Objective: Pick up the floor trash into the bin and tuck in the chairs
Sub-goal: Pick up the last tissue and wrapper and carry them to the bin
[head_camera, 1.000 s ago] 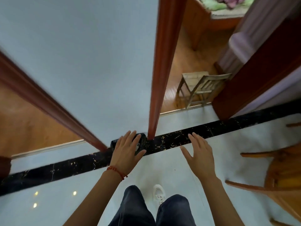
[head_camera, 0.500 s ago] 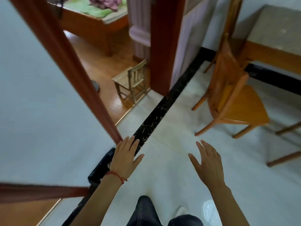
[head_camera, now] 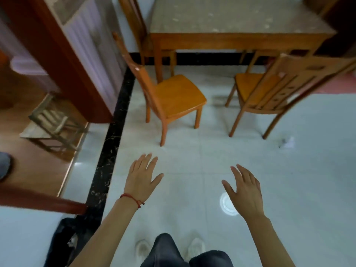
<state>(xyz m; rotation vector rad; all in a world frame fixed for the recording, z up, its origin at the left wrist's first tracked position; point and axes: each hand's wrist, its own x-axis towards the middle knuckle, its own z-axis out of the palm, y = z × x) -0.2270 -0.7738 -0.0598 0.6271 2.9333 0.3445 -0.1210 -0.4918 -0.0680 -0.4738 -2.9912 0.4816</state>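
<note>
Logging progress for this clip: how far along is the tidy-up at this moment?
Nothing clearly looks finished. Both hands, left and right, are open and empty. Left to do: a white scrap lies on the tiles beside the right chair; that chair and the left chair stand pulled out from the table. The dark bin sits lower left.

Open pale tiled floor (head_camera: 192,160) is left ahead. Passage to the wooden table (head_camera: 238,38) is blocked by two orange wooden chairs (head_camera: 173,97), with a gap between them; a dark red door frame (head_camera: 57,60) closes the left.
</note>
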